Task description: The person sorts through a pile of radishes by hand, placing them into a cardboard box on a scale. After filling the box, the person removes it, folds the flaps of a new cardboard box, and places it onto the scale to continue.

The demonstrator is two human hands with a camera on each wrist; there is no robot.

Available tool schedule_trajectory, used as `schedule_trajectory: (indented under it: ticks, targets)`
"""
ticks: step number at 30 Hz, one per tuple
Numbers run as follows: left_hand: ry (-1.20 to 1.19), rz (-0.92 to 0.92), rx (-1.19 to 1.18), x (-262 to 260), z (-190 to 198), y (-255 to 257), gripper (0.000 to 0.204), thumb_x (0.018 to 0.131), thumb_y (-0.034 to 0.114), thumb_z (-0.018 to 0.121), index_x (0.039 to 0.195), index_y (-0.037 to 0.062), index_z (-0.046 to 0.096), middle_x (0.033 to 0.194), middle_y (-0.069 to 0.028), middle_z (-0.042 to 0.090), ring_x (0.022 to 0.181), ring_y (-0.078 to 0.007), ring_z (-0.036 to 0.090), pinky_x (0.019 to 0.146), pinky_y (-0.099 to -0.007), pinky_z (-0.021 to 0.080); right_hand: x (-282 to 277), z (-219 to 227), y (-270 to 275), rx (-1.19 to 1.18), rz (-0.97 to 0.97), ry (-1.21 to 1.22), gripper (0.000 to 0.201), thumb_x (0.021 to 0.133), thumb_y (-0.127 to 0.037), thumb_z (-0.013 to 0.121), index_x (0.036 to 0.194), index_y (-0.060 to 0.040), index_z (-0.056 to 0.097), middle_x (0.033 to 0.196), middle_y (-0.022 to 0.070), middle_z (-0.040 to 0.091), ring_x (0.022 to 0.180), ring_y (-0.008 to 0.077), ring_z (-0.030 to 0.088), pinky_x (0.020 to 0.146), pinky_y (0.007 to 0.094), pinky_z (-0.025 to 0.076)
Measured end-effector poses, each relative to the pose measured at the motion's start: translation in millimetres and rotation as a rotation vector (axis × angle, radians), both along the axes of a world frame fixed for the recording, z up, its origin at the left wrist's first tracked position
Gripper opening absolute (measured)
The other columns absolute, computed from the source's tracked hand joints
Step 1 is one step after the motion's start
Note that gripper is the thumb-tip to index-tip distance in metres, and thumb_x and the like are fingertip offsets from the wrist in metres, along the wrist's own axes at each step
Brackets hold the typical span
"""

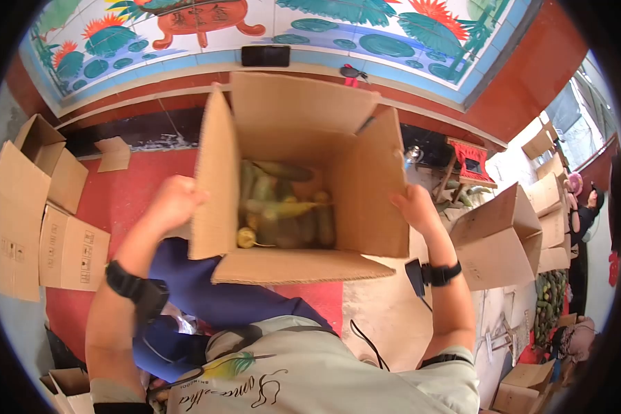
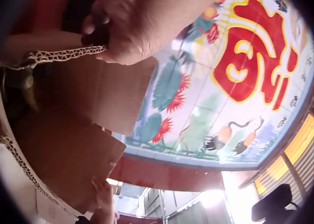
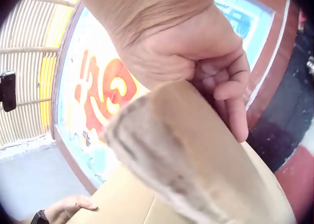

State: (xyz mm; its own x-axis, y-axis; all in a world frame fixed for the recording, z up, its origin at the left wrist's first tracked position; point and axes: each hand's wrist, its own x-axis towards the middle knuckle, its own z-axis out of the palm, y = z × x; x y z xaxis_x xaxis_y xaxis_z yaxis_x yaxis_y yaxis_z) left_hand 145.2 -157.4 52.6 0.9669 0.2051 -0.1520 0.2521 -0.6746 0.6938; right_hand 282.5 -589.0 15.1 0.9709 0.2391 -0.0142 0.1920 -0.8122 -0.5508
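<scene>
An open cardboard box (image 1: 293, 265) is held up in front of my body, its flaps spread and its mouth facing me. Inside lie several long green and yellowish vegetables (image 1: 283, 207) that look like cucumbers, blurred in the head view. My left hand (image 1: 179, 203) grips the box's left side flap; the left wrist view shows that hand (image 2: 147, 25) at the corrugated edge. On the opposite side my right hand (image 1: 417, 208) grips the right flap. In the right wrist view its fingers (image 3: 235, 99) curl behind the cardboard (image 3: 196, 150).
Empty-looking cartons (image 1: 76, 248) stand at the left, and another open carton (image 1: 497, 234) is at the right. Beyond it lies a pile of green vegetables (image 1: 550, 303) near a seated person (image 1: 576, 338). A dark phone-like object (image 1: 265, 56) rests on the ledge below the painted tile wall.
</scene>
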Motion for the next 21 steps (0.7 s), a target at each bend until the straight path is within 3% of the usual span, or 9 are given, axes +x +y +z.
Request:
schedule_trajectory:
  ticks: [3, 5, 7, 8, 9, 11, 15, 17, 21]
  targets:
    - [0.047, -0.241, 0.214, 22.9, -57.3, -44.1, 0.026, 0.082, 0.022, 0.059, 0.075, -0.0026, 0.066, 0.072, -0.0197, 0.065, 0.069, -0.0286, 0.066, 0.067, -0.0409, 0.051, -36.9, -9.0, -60.2, -0.131, -0.144, 0.008, 0.028, 0.078, -0.02, 0.063, 0.08, 0.0077, 0.062, 0.078, 0.03, 0.06, 0.078, 0.0436, 0.061, 0.066, 0.0463, 0.047]
    - [0.111, -0.37, 0.21, 25.8, -82.0, -79.0, 0.027, 0.083, 0.023, 0.056, 0.078, -0.0013, 0.066, 0.074, -0.0203, 0.065, 0.071, -0.0297, 0.067, 0.069, -0.0424, 0.051, -63.0, -5.8, -89.7, -0.222, -0.281, 0.051, 0.029, 0.078, -0.022, 0.064, 0.08, 0.0072, 0.063, 0.081, 0.0302, 0.06, 0.081, 0.0437, 0.061, 0.069, 0.0467, 0.048]
    - [0.273, -0.465, -0.031, 25.1, -93.3, -108.6, 0.026, 0.086, 0.021, 0.054, 0.079, -0.0012, 0.066, 0.075, -0.0171, 0.067, 0.069, -0.0252, 0.067, 0.066, -0.0394, 0.052, -76.7, -27.2, -127.5, -0.326, -0.309, 0.045, 0.031, 0.078, -0.023, 0.065, 0.082, 0.0071, 0.063, 0.081, 0.0299, 0.061, 0.08, 0.0428, 0.062, 0.069, 0.0463, 0.049]
    - [0.341, -0.416, -0.343, 25.8, -67.6, -118.5, 0.025, 0.089, 0.018, 0.05, 0.082, 0.0, 0.066, 0.075, -0.0126, 0.068, 0.069, -0.0204, 0.067, 0.066, -0.0359, 0.051, -78.0, -36.4, -143.0, -0.415, -0.311, 0.035, 0.033, 0.078, -0.025, 0.065, 0.084, 0.0071, 0.064, 0.081, 0.0297, 0.062, 0.079, 0.042, 0.063, 0.07, 0.046, 0.05]
    - [0.212, -0.609, -0.391, 36.7, -70.4, -108.9, 0.024, 0.091, 0.017, 0.05, 0.088, 0.0001, 0.067, 0.083, -0.0099, 0.069, 0.075, -0.0177, 0.066, 0.07, -0.033, 0.051, -79.8, -43.8, -159.3, -0.416, -0.322, 0.047, 0.033, 0.078, -0.025, 0.065, 0.084, 0.0071, 0.064, 0.081, 0.0297, 0.062, 0.079, 0.042, 0.063, 0.07, 0.046, 0.05]
    - [0.04, -0.602, -0.298, 42.1, -31.2, -94.1, 0.024, 0.091, 0.017, 0.051, 0.102, 0.0011, 0.065, 0.093, -0.0118, 0.068, 0.084, -0.0166, 0.065, 0.076, -0.0317, 0.05, -71.7, -46.8, -181.6, -0.611, -0.419, 0.193, 0.035, 0.077, -0.028, 0.065, 0.086, 0.0061, 0.065, 0.087, 0.0297, 0.063, 0.087, 0.0419, 0.062, 0.075, 0.0485, 0.05]
    - [0.019, -0.335, -0.188, 18.0, 4.7, -38.5, 0.032, 0.092, 0.017, 0.052, 0.118, -0.0007, 0.056, 0.108, -0.0127, 0.065, 0.096, -0.0182, 0.063, 0.085, -0.0315, 0.048, -39.6, -22.4, -155.9, -0.684, -0.392, 0.091, 0.032, 0.083, -0.031, 0.056, 0.091, -0.0019, 0.068, 0.092, 0.0231, 0.066, 0.089, 0.0391, 0.063, 0.078, 0.0481, 0.05]
    - [-0.004, -0.178, -0.361, 0.1, -13.8, 4.0, 0.03, 0.091, 0.014, 0.052, 0.118, 0.0008, 0.057, 0.103, -0.0118, 0.065, 0.097, -0.0178, 0.062, 0.085, -0.03, 0.048, -22.3, -4.4, -140.8, -0.674, -0.362, -0.054, 0.03, 0.085, -0.03, 0.053, 0.094, -0.0059, 0.068, 0.092, 0.0203, 0.066, 0.09, 0.0382, 0.063, 0.078, 0.0469, 0.05]
    - [0.029, 0.169, -0.213, -51.7, -41.8, 96.7, 0.033, 0.093, 0.024, 0.051, 0.117, 0.0025, 0.056, 0.096, -0.0068, 0.064, 0.083, -0.0125, 0.06, 0.073, -0.025, 0.047, 21.9, 0.6, -176.6, -0.603, -0.487, -0.261, 0.023, 0.086, -0.028, 0.054, 0.092, -0.0081, 0.063, 0.09, 0.0171, 0.066, 0.089, 0.0352, 0.063, 0.078, 0.0479, 0.05]
